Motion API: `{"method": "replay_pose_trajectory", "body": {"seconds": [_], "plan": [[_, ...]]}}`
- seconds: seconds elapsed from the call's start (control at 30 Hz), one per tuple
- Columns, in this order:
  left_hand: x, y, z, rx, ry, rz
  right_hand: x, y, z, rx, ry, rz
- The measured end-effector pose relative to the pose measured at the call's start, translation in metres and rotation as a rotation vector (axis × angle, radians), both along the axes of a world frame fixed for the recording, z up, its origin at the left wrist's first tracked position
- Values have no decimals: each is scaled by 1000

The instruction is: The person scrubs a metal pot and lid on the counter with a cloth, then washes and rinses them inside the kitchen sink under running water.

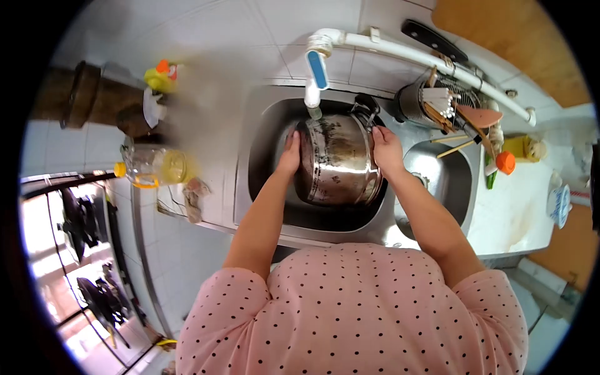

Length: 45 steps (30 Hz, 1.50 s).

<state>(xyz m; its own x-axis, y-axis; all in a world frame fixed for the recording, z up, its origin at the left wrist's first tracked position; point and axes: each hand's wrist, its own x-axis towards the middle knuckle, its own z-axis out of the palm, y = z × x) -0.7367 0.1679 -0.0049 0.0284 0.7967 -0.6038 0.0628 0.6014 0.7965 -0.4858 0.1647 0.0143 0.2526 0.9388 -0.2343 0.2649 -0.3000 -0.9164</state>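
A large metal pot (340, 164) with dark stains lies tilted on its side in the left basin of the steel sink (265, 150). My left hand (290, 152) presses against the pot's dark base end. At its rim end, beside a black handle (367, 106), my right hand (387, 150) grips the pot. The pot is held between the two hands. Right above it is the spout of a white tap (312, 94) with a blue lever (317, 70). What lies inside the pot is hidden.
The smaller basin (440, 169) holds a pair of chopsticks across its edge. Behind it stands a utensil holder (412, 105). An oil bottle (153, 167) is at the left, a yellow bottle with an orange cap (505, 162) at the right. A white pipe (406, 53) crosses the wall.
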Motion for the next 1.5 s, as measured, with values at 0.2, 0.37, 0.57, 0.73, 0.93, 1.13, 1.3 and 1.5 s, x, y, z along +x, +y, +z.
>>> {"method": "replay_pose_trajectory", "body": {"seconds": [0.2,0.37,0.57,0.73,0.93,1.13,1.3,1.5], "plan": [[27,-61,-1,707,339,-107,22,-5,-19,-1,-50,8],[47,-1,68,856,573,-439,22,-15,-36,125,86,11],[-8,49,-21,419,420,-86,20,-17,-35,51,221,-101],[-1,-76,-20,185,469,165,15,-21,-24,6,252,-144],[46,-72,62,965,609,-245,21,-18,-38,25,132,-79],[10,54,25,664,620,-327,13,-20,-23,46,49,-52],[-21,-7,-44,123,479,146,13,-18,-38,105,14,-141],[22,-116,-3,-168,131,552,16,-16,-45,98,-165,-46]]}}
